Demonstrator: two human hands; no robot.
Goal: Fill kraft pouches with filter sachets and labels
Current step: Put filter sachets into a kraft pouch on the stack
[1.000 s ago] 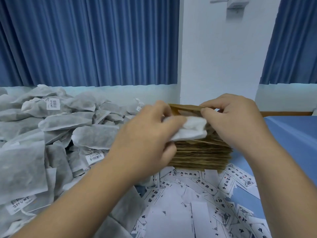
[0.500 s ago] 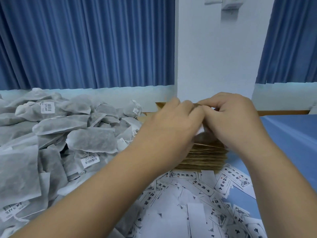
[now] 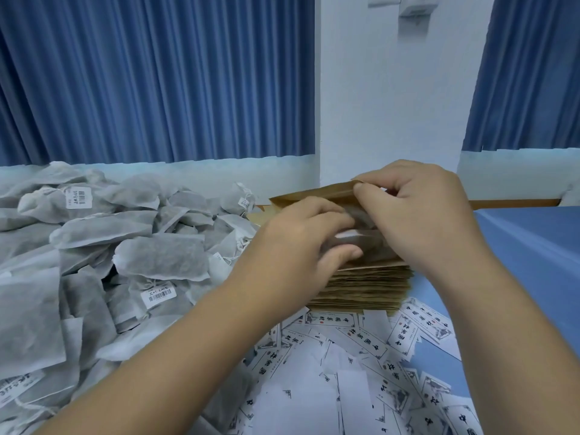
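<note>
A stack of kraft pouches (image 3: 367, 287) lies at the centre of the table. My right hand (image 3: 417, 211) pinches the upper lip of the top kraft pouch (image 3: 310, 194) and holds its mouth open. My left hand (image 3: 301, 246) reaches into that mouth, fingers pushing a filter sachet (image 3: 357, 235) inside; only a pale strip of the sachet shows between my hands. A big heap of grey filter sachets (image 3: 125, 246) covers the left side. Printed white labels (image 3: 361, 356) are strewn in front of the stack.
The blue table top (image 3: 527, 252) shows bare to the right of the stack. Blue curtains (image 3: 157, 83) and a white wall pillar (image 3: 392, 89) stand behind the table. A wooden edge (image 3: 514, 203) runs along the far right side.
My left hand carried the white sachet from in front of the stack into the top pouch's mouth. The sachet is now mostly hidden inside. My right hand kept hold of the pouch lip.
</note>
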